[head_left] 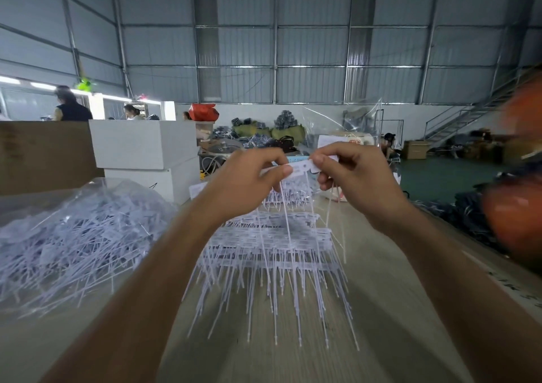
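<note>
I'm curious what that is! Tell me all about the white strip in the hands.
The white strip looks like thin plastic: a flat bar with faint print, held nearly level, long thin tails hanging from it. The left hand pinches one end, the right hand the other. Similar strips lie stacked on the table below.

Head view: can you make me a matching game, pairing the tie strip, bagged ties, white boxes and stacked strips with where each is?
1 tie strip
2 bagged ties
3 white boxes
4 stacked strips

A behind the bagged ties
B pinched by left hand and right hand
C left on the table
D mid-table, under the hands

Pairs: 1-B, 2-C, 3-A, 4-D
</note>
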`<state>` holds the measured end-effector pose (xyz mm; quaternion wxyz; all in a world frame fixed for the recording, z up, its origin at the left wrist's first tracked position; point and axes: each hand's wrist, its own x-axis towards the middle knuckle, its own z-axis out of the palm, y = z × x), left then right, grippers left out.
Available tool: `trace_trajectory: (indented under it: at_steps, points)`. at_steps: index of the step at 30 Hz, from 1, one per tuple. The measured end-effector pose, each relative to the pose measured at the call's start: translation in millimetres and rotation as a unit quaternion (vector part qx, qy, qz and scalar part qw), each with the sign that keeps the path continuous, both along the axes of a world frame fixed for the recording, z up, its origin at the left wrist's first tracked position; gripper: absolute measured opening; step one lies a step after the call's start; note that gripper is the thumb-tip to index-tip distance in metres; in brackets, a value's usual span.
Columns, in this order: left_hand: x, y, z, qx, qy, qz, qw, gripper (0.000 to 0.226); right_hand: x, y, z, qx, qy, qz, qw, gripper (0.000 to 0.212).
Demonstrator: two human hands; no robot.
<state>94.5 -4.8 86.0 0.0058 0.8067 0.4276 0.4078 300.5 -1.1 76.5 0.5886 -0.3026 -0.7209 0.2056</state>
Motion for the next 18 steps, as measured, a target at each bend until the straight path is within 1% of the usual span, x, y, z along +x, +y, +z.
trace_trajectory:
  at_steps: [2,4,6,8,10,12,15,18]
  points:
    - [2,0,0,0.017,-0.005,0.011,1.000,0.015,-4,0,-1,-0.010,0.028,0.014,0.999,0.010]
    - [4,-2,2,0.035,0.000,0.027,0.999,0.015,-4,-1,-1,-0.009,0.036,0.016,0.999,0.011]
    - [4,-4,4,0.045,0.013,0.042,0.998,0.014,-1,-1,-1,0.011,-0.010,-0.017,1.000,0.010]
    - [3,-7,7,0.062,0.038,0.064,0.995,0.014,3,-1,0,0.026,-0.088,-0.062,0.994,0.008]
    - [3,-10,7,0.096,0.068,0.085,0.989,0.016,6,-2,0,0.009,-0.127,-0.066,0.990,0.007]
    - [6,-13,8,0.120,0.081,0.098,0.985,0.016,7,-5,2,-0.015,-0.115,-0.030,0.993,0.007]
    - [10,-16,10,0.127,0.037,0.084,0.988,0.015,12,-11,9,-0.008,-0.082,0.014,0.997,0.006]
    - [14,-20,9,0.134,0.008,0.077,0.988,0.021,11,-14,12,-0.009,-0.062,0.037,0.997,0.009]
